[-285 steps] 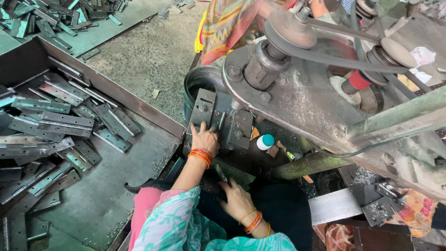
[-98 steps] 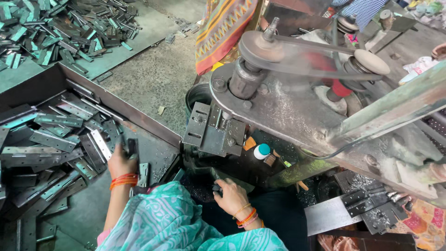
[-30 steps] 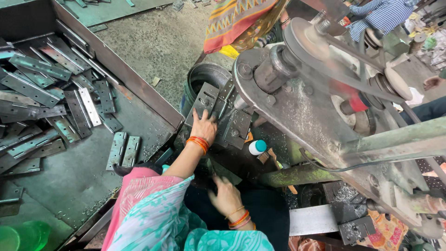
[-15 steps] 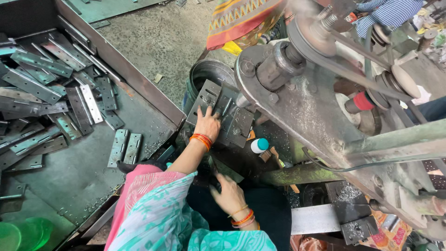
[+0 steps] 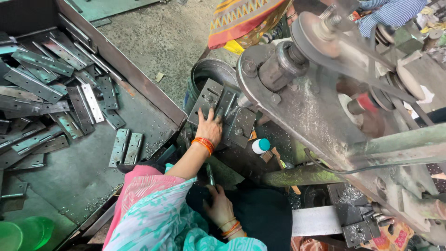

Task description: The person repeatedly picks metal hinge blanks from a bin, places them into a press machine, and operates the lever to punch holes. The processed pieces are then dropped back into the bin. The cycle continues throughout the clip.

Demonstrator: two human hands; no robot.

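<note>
Two hands work: our left hand (image 5: 210, 130) presses flat, fingers spread, on the grey metal hinge plate (image 5: 218, 104) in the press; our right hand (image 5: 218, 207) pinches a thin lever (image 5: 210, 175).

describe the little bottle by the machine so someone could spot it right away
Start at the big grey belt-driven machine on the right. Below its dark metal fixture plate, where the left hand presses, a small white bottle lies. Its teal cap makes it the only bright, clean thing among grimy grey metal.
</note>
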